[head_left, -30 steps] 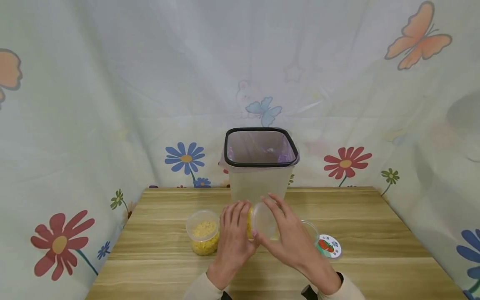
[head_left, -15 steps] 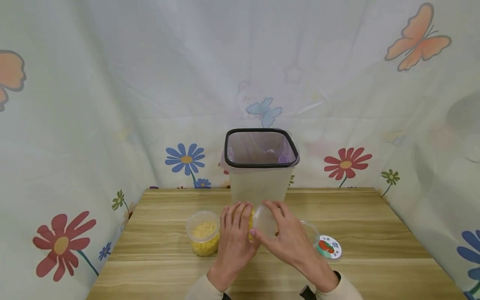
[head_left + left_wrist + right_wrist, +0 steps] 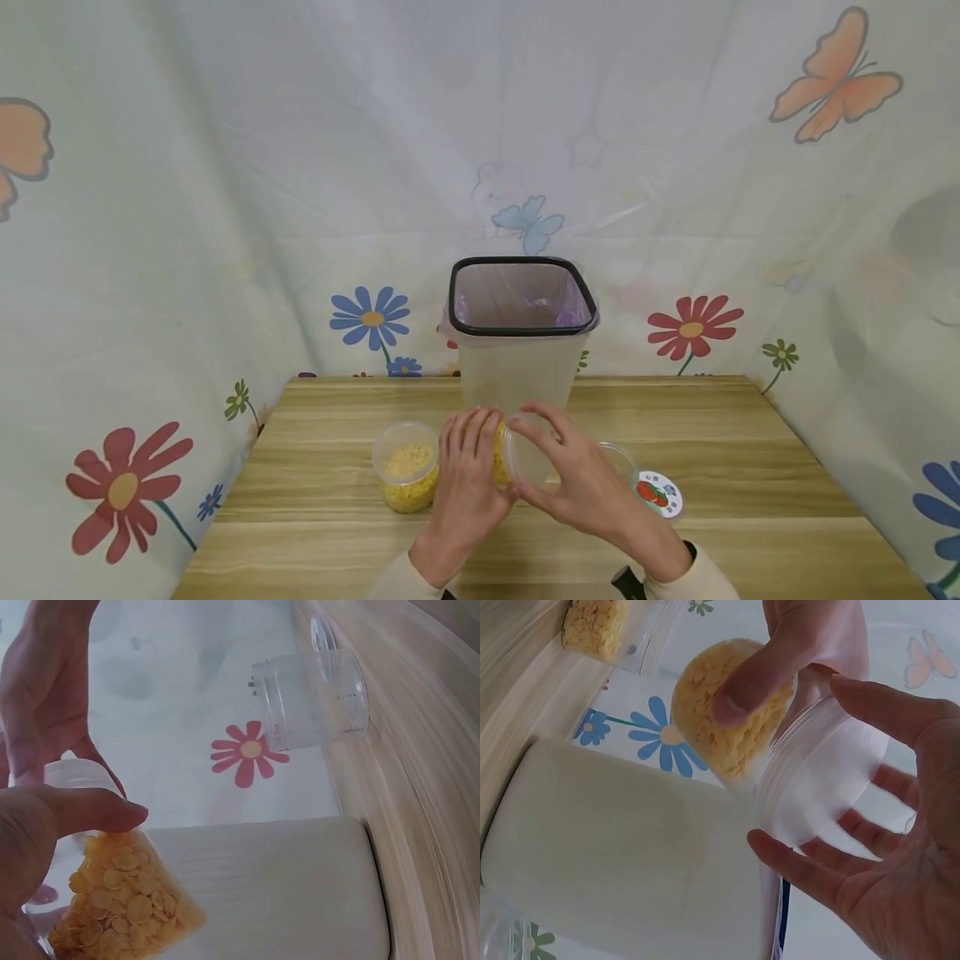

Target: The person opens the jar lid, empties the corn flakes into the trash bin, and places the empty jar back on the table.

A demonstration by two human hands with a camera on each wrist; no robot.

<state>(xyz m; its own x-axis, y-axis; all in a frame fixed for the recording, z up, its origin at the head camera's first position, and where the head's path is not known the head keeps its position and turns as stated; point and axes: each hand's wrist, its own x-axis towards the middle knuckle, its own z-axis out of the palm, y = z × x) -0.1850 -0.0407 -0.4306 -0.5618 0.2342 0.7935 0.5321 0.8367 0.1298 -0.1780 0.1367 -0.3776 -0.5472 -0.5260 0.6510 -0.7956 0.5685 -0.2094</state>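
My left hand (image 3: 472, 477) grips a clear plastic jar (image 3: 131, 900) of yellow flakes, tipped on its side above the table. In the left wrist view its thumb lies across the jar near the lid end. A translucent whitish lid (image 3: 829, 780) sits on the jar's mouth, turned to the right. Around the lid's edge my right hand (image 3: 588, 482) holds with thumb and fingers spread; the palm is apart from the lid's face. A second clear jar (image 3: 408, 487), partly filled with yellow flakes, stands on the table left of my left hand.
Behind my hands stands a pale bin (image 3: 517, 367) with a black rim and a purple liner. On the right, partly behind my right hand, is a clear jar (image 3: 319, 701). Beside it lies a round white disc (image 3: 660, 494) with a red print. A patterned curtain surrounds the wooden table (image 3: 750, 467).
My right hand's fingers have shifted and spread on the lid, its wrist turning slightly outward to the right. My left hand with the jar stays nearly in place.
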